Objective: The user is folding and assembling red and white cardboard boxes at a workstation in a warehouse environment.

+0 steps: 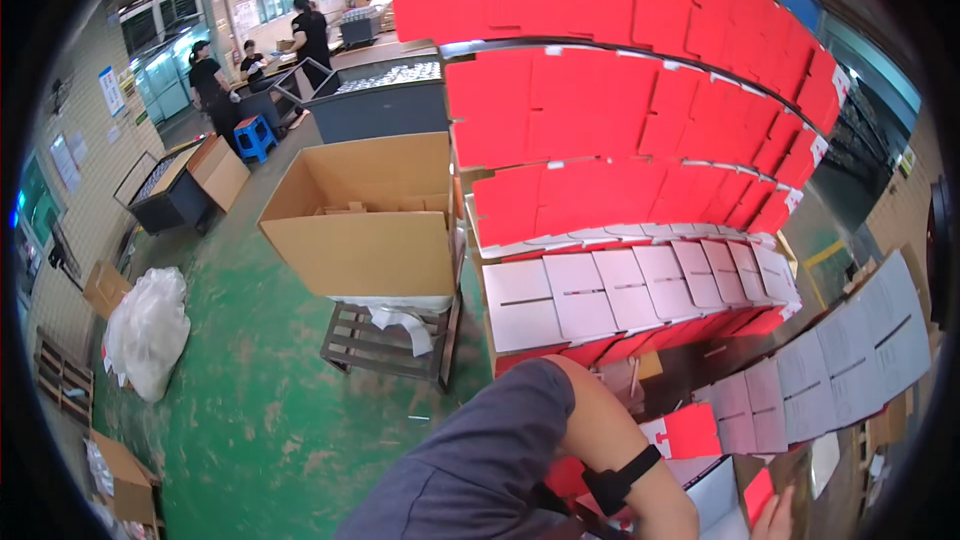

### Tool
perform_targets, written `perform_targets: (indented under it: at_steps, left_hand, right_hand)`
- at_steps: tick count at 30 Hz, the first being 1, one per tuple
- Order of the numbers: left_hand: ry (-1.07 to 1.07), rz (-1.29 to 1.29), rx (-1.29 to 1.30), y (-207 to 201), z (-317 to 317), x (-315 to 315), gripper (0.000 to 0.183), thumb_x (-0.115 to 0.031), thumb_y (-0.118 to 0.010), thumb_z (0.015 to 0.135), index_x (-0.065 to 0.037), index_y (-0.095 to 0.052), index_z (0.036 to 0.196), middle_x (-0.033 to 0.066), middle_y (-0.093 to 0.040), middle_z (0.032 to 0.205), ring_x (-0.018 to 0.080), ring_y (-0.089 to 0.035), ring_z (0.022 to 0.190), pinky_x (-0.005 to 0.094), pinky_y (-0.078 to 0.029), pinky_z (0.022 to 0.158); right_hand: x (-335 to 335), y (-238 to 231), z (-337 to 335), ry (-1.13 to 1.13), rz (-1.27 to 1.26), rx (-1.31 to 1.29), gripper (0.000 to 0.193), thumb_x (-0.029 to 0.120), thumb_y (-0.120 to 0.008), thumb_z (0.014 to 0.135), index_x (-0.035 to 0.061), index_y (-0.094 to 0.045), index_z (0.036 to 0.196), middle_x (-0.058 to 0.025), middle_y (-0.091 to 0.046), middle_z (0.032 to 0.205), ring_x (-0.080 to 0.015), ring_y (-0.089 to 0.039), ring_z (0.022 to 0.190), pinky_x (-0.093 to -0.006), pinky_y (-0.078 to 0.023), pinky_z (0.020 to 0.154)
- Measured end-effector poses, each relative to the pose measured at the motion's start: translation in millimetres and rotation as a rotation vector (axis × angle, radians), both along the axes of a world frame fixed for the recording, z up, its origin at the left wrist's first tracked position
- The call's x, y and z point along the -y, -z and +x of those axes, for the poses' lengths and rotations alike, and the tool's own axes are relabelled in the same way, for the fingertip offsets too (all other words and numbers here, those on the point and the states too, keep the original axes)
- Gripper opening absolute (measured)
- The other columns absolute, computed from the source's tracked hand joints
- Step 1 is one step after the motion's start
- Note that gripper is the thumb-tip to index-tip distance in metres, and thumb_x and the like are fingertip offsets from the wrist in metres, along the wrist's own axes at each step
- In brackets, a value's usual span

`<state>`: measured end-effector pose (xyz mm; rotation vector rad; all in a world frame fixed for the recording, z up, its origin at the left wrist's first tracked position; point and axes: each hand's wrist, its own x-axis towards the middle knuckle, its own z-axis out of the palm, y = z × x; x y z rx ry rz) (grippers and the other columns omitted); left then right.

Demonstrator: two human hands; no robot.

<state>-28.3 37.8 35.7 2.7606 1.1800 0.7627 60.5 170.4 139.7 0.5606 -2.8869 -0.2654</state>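
Observation:
My left arm, in a dark grey sleeve (pixel 470 450) with a black band (pixel 620 480) around the bare arm, reaches across the lower middle; its hand is out of sight past the lower edge. At the lower right, fingers that seem to be my right hand (pixel 774 516) close on a small red cardboard piece (pixel 758 492). Most of that hand is cut off. Beside it lie a pale sheet (pixel 715 505) and a red-and-white cardboard piece (pixel 690 432). Farther right, a fanned row of white-faced folded boxes (pixel 810 385) leans over.
Red flat boxes (pixel 560 105) stand in tall tiers ahead, above a white-topped row (pixel 575 295). Left of them a large open carton (pixel 360 250) rests on a pallet (pixel 385 345). A plastic bundle (pixel 148 330) lies on the green floor. Several people work near carts at the back.

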Motion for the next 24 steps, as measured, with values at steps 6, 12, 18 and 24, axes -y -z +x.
perform_targets:
  at_steps: [6,12,18,24]
  left_hand:
    - [0.139,0.182,0.081,25.4,3.6,-12.4,0.019,-0.021,-0.056,0.083,-0.004,-0.062,0.085,0.0143,-0.056,0.09,0.0313,-0.058,0.091,0.0435,-0.049,0.076]
    - [-0.108,0.022,0.151,8.9,-8.5,21.7,0.024,-0.012,-0.059,0.084,0.0,-0.065,0.104,0.0075,-0.064,0.092,0.0221,-0.064,0.07,0.0356,-0.055,0.06]
    - [-0.045,-0.271,0.761,-48.2,-20.2,56.0,0.044,-0.038,-0.067,0.088,0.001,-0.065,0.107,0.0135,-0.064,0.096,0.0254,-0.065,0.076,0.0302,-0.053,0.067]
    - [-0.442,-0.477,0.986,-49.9,-7.6,82.9,0.036,-0.02,-0.082,0.078,0.003,-0.066,0.101,0.0129,-0.068,0.081,0.0206,-0.067,0.063,0.0284,-0.052,0.056]
  right_hand:
    - [-37.0,-11.1,-17.1,0.032,-0.572,0.593,0.058,0.03,-0.065,0.088,-0.0001,-0.05,0.135,-0.0206,-0.056,0.131,-0.0354,-0.047,0.129,-0.043,-0.037,0.108]
    - [-21.2,73.6,4.4,0.078,-0.291,0.172,0.069,0.037,-0.064,0.088,0.0098,-0.038,0.146,-0.023,-0.036,0.148,-0.0387,-0.031,0.14,-0.0568,-0.021,0.112]
    - [-67.6,50.5,36.5,-0.203,-1.273,0.44,0.058,0.04,-0.06,0.094,0.0008,-0.046,0.136,-0.0188,-0.058,0.125,-0.0318,-0.054,0.12,-0.0432,-0.04,0.101]
    - [-38.0,11.6,100.8,0.137,-1.341,0.457,0.053,0.018,-0.071,0.089,-0.004,-0.048,0.131,-0.0104,-0.071,0.089,-0.0225,-0.071,0.083,-0.0288,-0.054,0.07]
